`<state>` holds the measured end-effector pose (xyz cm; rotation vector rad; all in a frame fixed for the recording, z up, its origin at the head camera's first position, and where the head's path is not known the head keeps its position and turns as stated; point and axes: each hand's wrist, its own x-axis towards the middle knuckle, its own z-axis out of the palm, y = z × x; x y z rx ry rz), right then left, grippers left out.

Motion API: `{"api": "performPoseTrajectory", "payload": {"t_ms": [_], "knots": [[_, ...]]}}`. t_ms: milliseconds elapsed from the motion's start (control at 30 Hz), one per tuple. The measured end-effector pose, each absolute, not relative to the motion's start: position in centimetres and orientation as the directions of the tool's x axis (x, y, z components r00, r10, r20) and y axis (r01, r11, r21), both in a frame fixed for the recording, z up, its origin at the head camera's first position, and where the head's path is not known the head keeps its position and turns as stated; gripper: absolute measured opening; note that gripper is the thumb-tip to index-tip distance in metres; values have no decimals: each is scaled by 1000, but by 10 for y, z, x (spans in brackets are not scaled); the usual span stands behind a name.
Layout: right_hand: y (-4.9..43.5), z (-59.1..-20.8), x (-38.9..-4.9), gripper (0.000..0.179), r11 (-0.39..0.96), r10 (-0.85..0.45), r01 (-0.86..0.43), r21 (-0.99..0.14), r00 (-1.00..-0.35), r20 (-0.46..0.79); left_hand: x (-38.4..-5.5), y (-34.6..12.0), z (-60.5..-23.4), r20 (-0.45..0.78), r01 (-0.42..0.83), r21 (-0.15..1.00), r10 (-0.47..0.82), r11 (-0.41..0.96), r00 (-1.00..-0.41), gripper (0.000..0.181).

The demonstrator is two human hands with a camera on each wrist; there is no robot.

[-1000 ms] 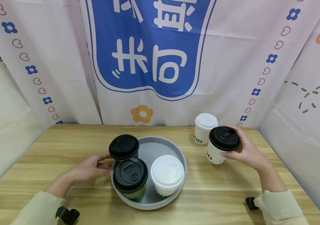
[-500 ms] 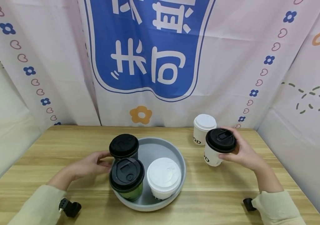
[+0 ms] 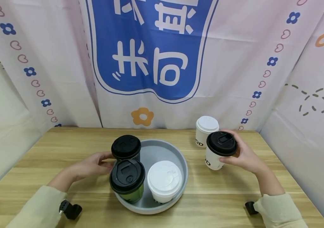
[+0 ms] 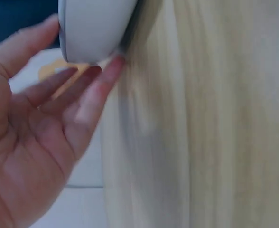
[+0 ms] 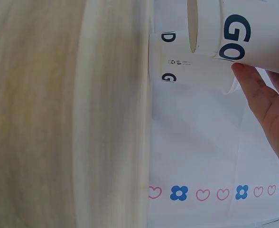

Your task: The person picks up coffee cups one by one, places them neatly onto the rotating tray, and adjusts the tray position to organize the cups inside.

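My right hand (image 3: pixel 246 155) grips a white paper coffee cup (image 3: pixel 214 160) with a black lid. In the right wrist view this cup (image 5: pixel 258 35) is raised off the table, its base showing. My left hand (image 3: pixel 92 166) holds the left edge of a round grey tray (image 3: pixel 157 147). In the left wrist view, the thumb is at the tray's rim and the fingers are near its base. On the tray stand a dark cup with a black lid (image 3: pixel 126 147), a green cup with a black lid (image 3: pixel 130 194) and a white-lidded cup (image 3: pixel 165 180).
Another white-lidded paper cup (image 3: pixel 206 126) stands on the wooden table (image 3: pixel 224 202) at the back right, just behind the held cup. A printed cloth (image 3: pixel 145 88) hangs along the table's back edge, with pale cloth walls at both sides.
My right hand has brought the black-lidded white cup slightly left and nearer. The green and white-lidded cups on the tray have shifted a little left; my left hand stays at the tray's edge.
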<state>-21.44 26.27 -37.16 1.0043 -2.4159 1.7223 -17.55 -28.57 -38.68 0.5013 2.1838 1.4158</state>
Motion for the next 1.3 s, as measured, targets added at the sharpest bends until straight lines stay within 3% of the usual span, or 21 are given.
{"api": "performPoseTrajectory", "payload": {"t_ms": [267, 600, 833, 967, 1300], "knots": [[263, -371, -214, 93, 196, -485, -494, -847, -799, 354, -138, -280, -383, -181, 2, 910, 401, 415, -898, 64], [263, -369, -212, 93, 190, -488, -494, -849, -797, 354, -87, -249, -388, -209, -86, 886, 228, 455, -951, 72], [262, -369, -211, 93, 181, -498, -500, -847, -789, 360, -77, -236, -398, -244, -138, 902, 219, 409, -945, 83], [260, -368, -210, 94, 183, -499, -503, -845, -788, 361, -76, -231, -399, -265, -170, 877, 156, 450, -952, 87], [257, -368, -212, 95, 157, -505, -503, -850, -781, 369, -77, -227, -397, -265, -200, 862, 78, 466, -961, 88]]}}
